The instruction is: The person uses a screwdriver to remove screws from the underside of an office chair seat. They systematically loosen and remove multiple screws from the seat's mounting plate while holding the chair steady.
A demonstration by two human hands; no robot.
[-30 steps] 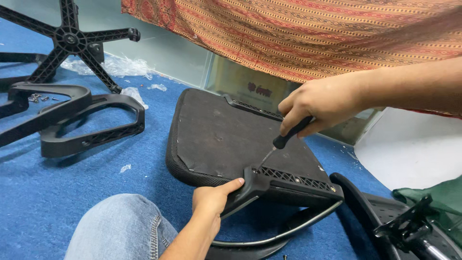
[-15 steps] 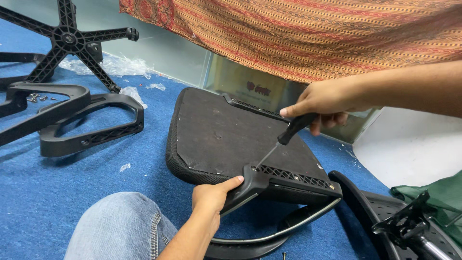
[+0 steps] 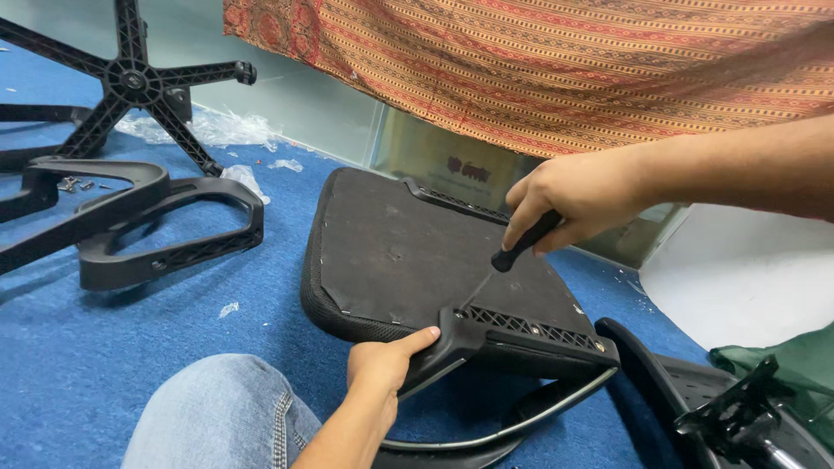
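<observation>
I'm gripping the screwdriver [image 3: 514, 250] in my clenched right hand [image 3: 573, 198], its tip sitting at the near end of the armrest bracket [image 3: 521, 333] on the upturned seat [image 3: 417, 252], which lies on the blue carpet [image 3: 104, 347]. My left hand [image 3: 382, 365] is clamping that bracket's corner. Looks mid-job: one armrest [image 3: 156, 230] is lying apart, and the star base [image 3: 130, 82] is unattached.
</observation>
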